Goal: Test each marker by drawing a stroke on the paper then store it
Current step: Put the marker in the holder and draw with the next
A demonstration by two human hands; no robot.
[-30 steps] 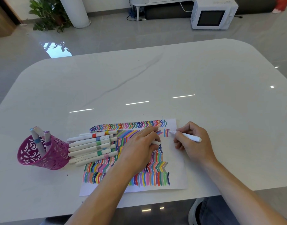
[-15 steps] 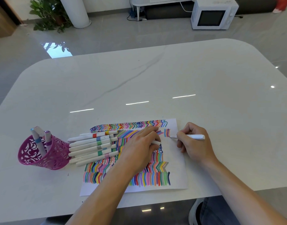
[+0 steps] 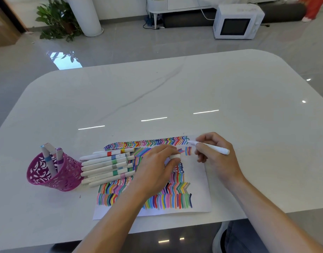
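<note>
White-barrelled marker (image 3: 210, 147) sat pinched in the right hand (image 3: 217, 157), tip at one o'clock on the stroke-covered paper sheet (image 3: 202, 189). Left hand (image 3: 155, 168) steadied that sheet for drawing, pinching the small white cap (image 3: 175, 156).

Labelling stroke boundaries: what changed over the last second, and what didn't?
The right hand carried the marker away from the person: its tip went from beside the short strokes to the right end of the top row. Left hand, pinching the cap, paper, loose markers and cup stayed put.
</note>
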